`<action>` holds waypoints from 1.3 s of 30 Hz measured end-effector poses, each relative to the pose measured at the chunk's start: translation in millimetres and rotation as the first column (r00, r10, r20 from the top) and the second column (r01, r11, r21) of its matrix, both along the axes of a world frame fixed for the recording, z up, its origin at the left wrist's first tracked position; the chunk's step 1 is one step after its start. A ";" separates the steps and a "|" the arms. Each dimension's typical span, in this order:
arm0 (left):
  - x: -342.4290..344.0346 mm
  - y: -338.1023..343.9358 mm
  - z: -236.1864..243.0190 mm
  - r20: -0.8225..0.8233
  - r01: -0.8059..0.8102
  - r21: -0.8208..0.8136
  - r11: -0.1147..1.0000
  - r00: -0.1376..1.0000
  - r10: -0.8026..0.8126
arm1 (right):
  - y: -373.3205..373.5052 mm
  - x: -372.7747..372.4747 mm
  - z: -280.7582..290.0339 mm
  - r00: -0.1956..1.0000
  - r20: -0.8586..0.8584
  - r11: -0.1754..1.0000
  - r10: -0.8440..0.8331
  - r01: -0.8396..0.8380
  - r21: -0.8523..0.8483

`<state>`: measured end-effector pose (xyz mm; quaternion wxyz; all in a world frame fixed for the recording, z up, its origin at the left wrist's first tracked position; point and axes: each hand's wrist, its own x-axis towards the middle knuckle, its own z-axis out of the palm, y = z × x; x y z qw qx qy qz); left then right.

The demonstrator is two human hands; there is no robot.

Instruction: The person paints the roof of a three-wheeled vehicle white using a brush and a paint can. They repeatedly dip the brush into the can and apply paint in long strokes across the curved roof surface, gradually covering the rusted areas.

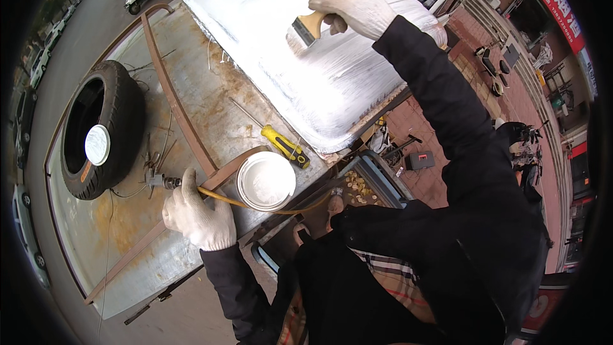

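My right hand [354, 7], in a white knit glove, is closed around the wooden handle of a paintbrush [311, 29]. The brush's bristles, whitened with paint, meet a large curved panel [306, 83] streaked with white paint. My left hand [199, 214], also gloved, leans at a brown metal bar [131, 252], with thumb and index finger apart. Between them passes a yellow hose [220, 197], beside a metal fitting [159, 181] with a black end. Right of that hand stands an open can of white paint [265, 181]. A yellow-and-black screwdriver [285, 146] lies just beyond the can.
A tyre [105, 128] rests on the rusty metal sheet [211, 105] at left, with a white round lid [98, 145] on it. Thin wires lie nearby. Below right are a blue-edged bin [377, 179] and a grey case [420, 160] on red paving. Scooters and cars stand along the road.
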<state>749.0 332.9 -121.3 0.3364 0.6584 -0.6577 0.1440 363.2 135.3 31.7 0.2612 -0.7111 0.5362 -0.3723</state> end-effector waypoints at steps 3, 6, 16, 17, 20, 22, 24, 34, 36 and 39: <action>0.1 -0.3 1.1 0.015 -0.021 0.024 0.999 1.000 0.020 | -11.7 3.5 -10.4 0.998 -0.070 0.992 0.002 0.007 0.124; 0.2 -0.6 0.3 0.020 -0.033 0.042 0.999 0.999 0.032 | -28.9 -51.1 -12.9 0.992 -0.004 0.973 -0.127 0.125 0.192; -3.6 -1.9 4.0 0.019 -0.055 0.063 0.997 0.998 0.054 | -64.3 -213.8 22.6 0.763 -0.473 0.891 -0.441 0.435 -0.129; -3.8 -2.0 4.4 0.018 -0.059 0.072 0.996 0.998 0.058 | -66.1 -212.2 31.6 0.756 -0.441 0.874 -0.484 0.441 -0.204; -3.2 -0.6 4.2 0.029 -0.062 0.063 0.996 0.998 0.061 | -43.7 -171.1 46.8 0.900 -0.172 0.912 -0.400 0.373 -0.171; -3.4 -0.2 3.8 0.026 -0.060 0.071 0.996 0.998 0.059 | -14.6 -112.3 39.0 0.962 -0.084 0.965 -0.260 0.257 -0.042; -3.0 0.1 4.2 0.059 -0.062 0.061 0.996 0.997 0.058 | 22.1 -50.5 23.7 0.993 -0.007 0.984 0.118 -0.118 -0.136; -4.9 0.9 3.3 0.054 -0.042 0.007 0.999 0.998 0.041 | 75.4 -63.6 -27.8 0.985 0.117 0.971 -0.129 0.101 0.216; -6.4 -0.1 2.8 0.050 -0.070 0.023 0.997 0.996 0.069 | 67.4 -96.1 -28.2 0.982 0.115 0.972 -0.150 0.125 0.200; -8.9 -0.9 0.3 0.062 -0.110 0.014 0.994 0.992 0.109 | 57.3 -144.1 -26.7 0.981 0.118 0.978 -0.155 0.135 0.159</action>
